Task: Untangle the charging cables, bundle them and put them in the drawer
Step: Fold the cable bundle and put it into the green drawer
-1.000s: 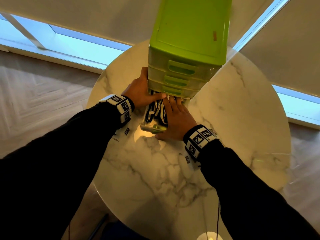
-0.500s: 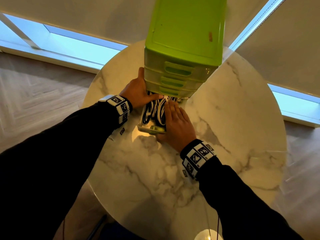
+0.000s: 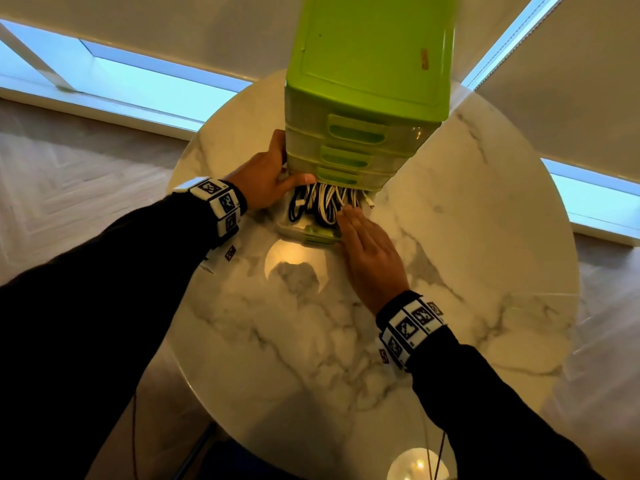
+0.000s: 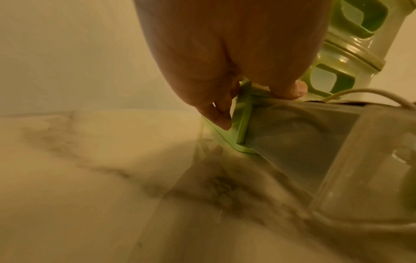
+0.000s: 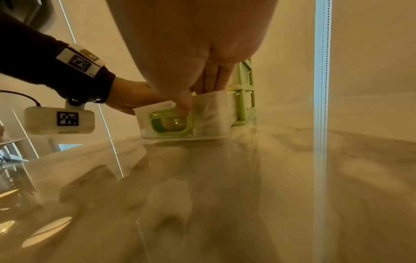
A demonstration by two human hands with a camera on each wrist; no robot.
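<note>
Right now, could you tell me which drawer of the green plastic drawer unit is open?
The bottom drawer, pulled out with black and white cables inside; the three drawers above it sit flush and closed.

One lime-green plastic drawer cabinet. Four translucent drawers with green handles: three shut, one pulled-out bottom drawer. One heap of black and white charging cables inside it; strands too tangled to count. One round white marble table. Two bare hands: left hand, right hand. Two marker-printed wristbands.
</note>
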